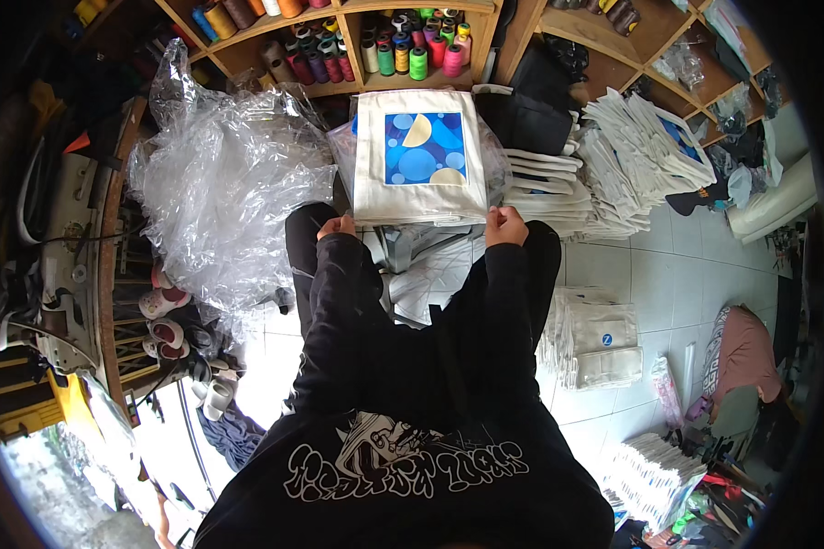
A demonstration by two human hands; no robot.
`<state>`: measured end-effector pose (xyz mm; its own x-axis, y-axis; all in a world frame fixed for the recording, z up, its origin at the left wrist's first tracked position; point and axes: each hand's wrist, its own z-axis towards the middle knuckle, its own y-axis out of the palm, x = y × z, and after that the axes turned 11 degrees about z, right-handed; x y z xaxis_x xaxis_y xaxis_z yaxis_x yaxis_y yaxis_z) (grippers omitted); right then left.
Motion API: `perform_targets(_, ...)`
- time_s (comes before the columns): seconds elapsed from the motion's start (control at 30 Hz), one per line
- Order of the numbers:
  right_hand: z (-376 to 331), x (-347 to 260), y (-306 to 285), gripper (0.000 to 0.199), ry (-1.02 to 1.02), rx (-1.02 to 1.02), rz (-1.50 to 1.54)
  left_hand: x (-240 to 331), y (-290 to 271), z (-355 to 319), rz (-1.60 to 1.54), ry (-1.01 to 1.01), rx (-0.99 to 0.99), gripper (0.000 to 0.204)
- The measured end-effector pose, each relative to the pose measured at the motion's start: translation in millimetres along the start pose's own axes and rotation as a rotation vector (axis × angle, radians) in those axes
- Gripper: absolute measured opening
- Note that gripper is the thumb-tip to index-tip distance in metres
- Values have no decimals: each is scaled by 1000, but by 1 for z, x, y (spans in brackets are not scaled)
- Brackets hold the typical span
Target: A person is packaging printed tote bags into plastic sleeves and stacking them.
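Note:
A cream canvas bag [421, 203] with a blue printed panel of circles and half-circles lies flat in front of me, above my knees. My left hand [337, 227] is closed at its near left corner. My right hand [506, 227] pinches the near right corner between thumb and fingers. Clear plastic shows beside and under the bag. What supports the bag is mostly hidden.
Crumpled clear plastic [233, 183] is heaped on the left. Folded canvas bags [545, 188] are stacked to the right, with more bags [604, 339] on the tiled floor. Wooden shelves [421, 84] of thread spools stand ahead. A sewing machine [69, 247] is far left.

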<state>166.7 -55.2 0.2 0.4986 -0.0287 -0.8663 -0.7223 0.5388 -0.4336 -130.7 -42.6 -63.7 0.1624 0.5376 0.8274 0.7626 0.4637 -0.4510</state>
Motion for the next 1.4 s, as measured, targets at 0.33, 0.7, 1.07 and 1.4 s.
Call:
perform_targets(0.33, -5, 15, 4, 17, -15, 16, 5, 5, -7, -17, 195, 110, -15, 22)
perform_targets(0.7, -7, 55, 5, 20, 2, 17, -8, 25, -20, -32, 216, 1, -229, 22)
perform_targets(1.07, -2, 20, -12, 34, 1073, -360, 989, 53, -35, -55, -338, -238, -328, 27)
perform_targets(1.4, -5, 49, -7, 26, 1027, -273, 1129, 32, -31, -43, -418, -190, -420, 19)
